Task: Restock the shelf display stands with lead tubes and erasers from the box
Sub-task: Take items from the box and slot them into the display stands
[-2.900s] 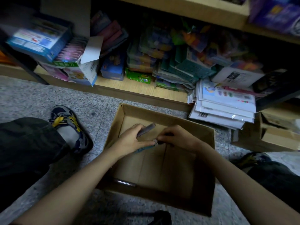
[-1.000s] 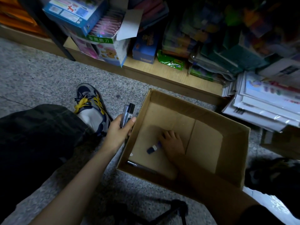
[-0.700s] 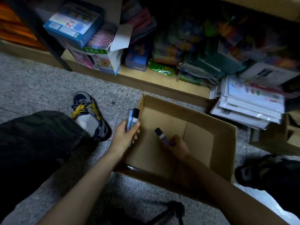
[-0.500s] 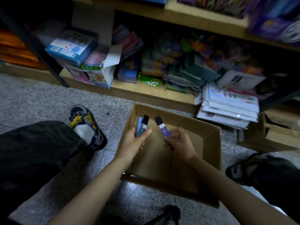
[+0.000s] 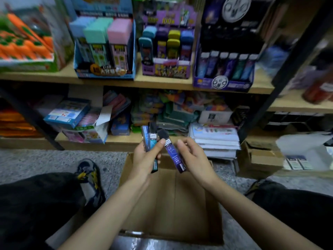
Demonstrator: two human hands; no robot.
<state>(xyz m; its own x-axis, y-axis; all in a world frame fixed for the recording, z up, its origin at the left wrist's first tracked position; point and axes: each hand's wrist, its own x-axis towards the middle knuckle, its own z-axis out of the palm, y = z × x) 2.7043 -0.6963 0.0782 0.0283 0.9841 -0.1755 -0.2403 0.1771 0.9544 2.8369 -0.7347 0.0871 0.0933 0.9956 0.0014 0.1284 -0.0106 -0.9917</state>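
One purple tube (image 5: 173, 153) of leads, with a black cap, stands tilted at the middle of the frame, pinched in the right hand (image 5: 195, 159), while the left thumb touches its upper part. The left hand (image 5: 144, 160) grips a small bunch of lead tubes (image 5: 150, 139) upright just beside it; at least two show, and the exact count cannot be told. Below both hands an open cardboard box (image 5: 213, 215) sits on the floor, its bare bottom showing. On the upper shelf (image 5: 162, 83) stand four display stands: a dark stand (image 5: 223, 83) at upper right with six tubes in its front row, a purple stand (image 5: 165, 68), a blue stand (image 5: 105, 73) with three big blocks, and a green stand (image 5: 27, 65) of orange pieces.
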